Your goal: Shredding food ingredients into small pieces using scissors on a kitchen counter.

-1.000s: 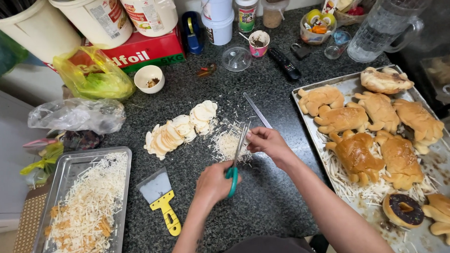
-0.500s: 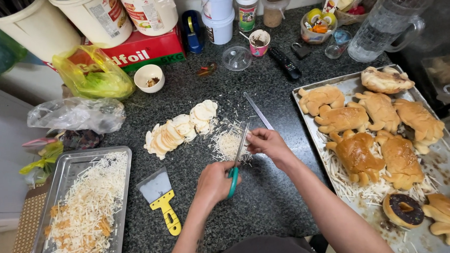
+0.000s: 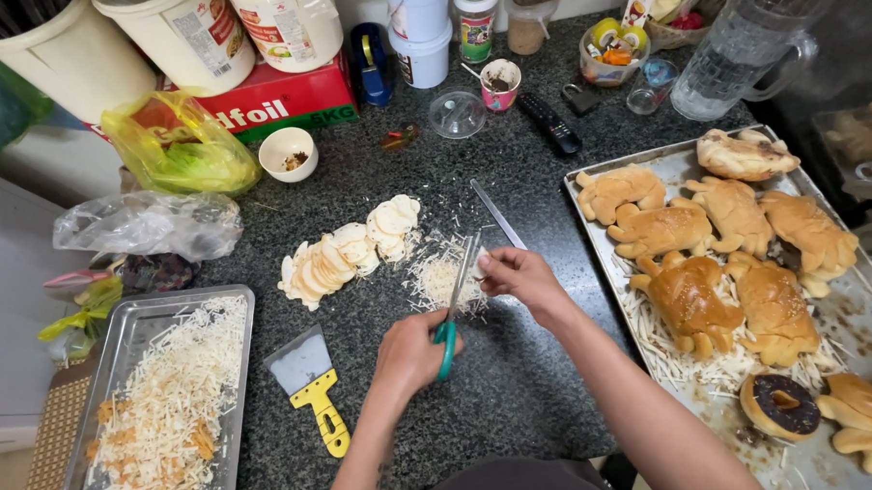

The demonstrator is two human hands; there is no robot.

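Observation:
My left hand grips green-handled scissors whose blades point away from me. My right hand pinches a small pale slice right at the blades, above a little heap of cut white shreds on the dark speckled counter. Just left of the heap lies a fanned row of round pale slices. A knife lies beyond my right hand.
A metal tray of shreds sits at the front left, with a yellow-handled scraper beside it. A baking tray with animal-shaped buns, a doughnut and shreds fills the right. Buckets, jars, bags, a small bowl, a remote and a glass jug line the back.
Both hands stay over the shred heap; the scissors and fingers have shifted only slightly.

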